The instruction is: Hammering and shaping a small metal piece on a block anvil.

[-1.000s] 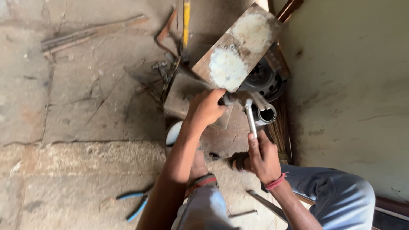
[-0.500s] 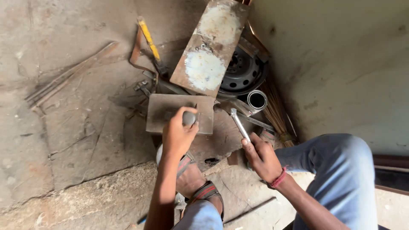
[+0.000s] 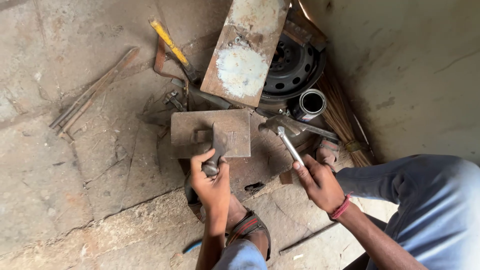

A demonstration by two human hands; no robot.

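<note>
Head view: we are clenching the left hand (image 3: 212,182) around a dark flat metal piece (image 3: 218,145) resting on the rusty rectangular steel block (image 3: 210,134), while the right hand (image 3: 320,182) is gripping a steel-handled hammer (image 3: 285,131). We are judging that a glancing blow could be striking the left fingers (image 3: 200,160) just below the block.

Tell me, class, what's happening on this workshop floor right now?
A person crouches over a flat steel block on the concrete floor. The left hand grips a dark metal piece and holds it down on the block. The right hand holds a hammer by its handle, head raised just right of the block. A wheel rim, a tin can and a yellow-handled tool lie behind.
</note>
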